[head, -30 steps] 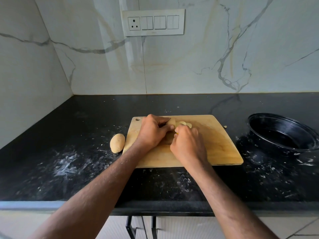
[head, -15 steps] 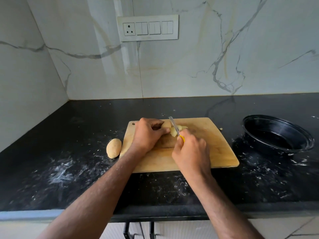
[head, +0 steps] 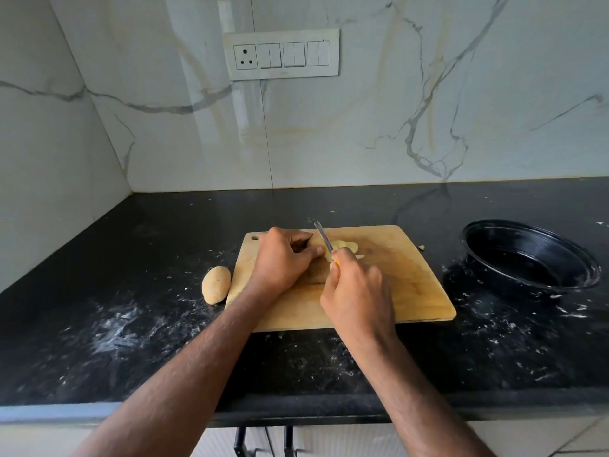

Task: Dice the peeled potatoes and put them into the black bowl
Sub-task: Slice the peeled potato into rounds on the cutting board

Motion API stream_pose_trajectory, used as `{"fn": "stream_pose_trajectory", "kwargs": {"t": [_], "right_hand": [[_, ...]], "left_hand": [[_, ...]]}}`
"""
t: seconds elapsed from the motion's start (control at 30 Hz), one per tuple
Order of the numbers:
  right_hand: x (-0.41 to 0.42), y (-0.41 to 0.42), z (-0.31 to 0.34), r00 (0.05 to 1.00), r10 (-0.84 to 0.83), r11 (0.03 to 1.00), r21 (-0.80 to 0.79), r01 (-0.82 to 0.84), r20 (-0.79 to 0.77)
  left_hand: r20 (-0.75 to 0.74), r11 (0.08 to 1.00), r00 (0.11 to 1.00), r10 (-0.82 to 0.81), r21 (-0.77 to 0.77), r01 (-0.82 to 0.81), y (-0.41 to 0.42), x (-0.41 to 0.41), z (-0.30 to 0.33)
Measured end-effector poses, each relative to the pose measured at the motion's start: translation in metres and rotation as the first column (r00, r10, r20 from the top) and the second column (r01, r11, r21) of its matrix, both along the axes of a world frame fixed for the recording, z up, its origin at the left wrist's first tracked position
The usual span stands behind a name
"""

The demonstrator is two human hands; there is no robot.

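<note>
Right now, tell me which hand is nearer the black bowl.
Right. The right hand grips the knife mid-board, left of the black bowl; the left hand lies further left.

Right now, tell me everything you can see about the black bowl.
The black bowl is wide, shallow and glossy, likely plastic, with a rolled rim. It sits upright on the dark countertop to the right of the wooden cutting board, apart from it. No potato pieces show inside. White specks dot its rim and the counter around it. Neither hand touches it.
</note>
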State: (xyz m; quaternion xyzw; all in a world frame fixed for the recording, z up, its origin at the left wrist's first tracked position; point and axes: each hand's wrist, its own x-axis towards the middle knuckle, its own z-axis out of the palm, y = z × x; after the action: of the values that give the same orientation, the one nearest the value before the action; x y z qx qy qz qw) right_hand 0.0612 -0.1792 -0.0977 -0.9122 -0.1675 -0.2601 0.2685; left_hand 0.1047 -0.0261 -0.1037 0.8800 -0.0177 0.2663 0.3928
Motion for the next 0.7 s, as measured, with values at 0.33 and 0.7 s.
{"fn": "stream_pose_trajectory", "kwargs": {"t": [0.33,0.7], "right_hand": [[-0.003,0.009,0.001,0.999,-0.043,0.998,-0.054,0.042,-0.015],[0.012,0.015,0.008,0.994,0.019,1.000,0.012,-0.018,-0.104]], "left_hand": [[0.010,1.000,1.000,0.004,0.015,-0.004,0.001,0.000,-0.001],[0.026,1.000,1.000,0.002,0.015,-0.003,0.001,0.001,-0.001]]}}
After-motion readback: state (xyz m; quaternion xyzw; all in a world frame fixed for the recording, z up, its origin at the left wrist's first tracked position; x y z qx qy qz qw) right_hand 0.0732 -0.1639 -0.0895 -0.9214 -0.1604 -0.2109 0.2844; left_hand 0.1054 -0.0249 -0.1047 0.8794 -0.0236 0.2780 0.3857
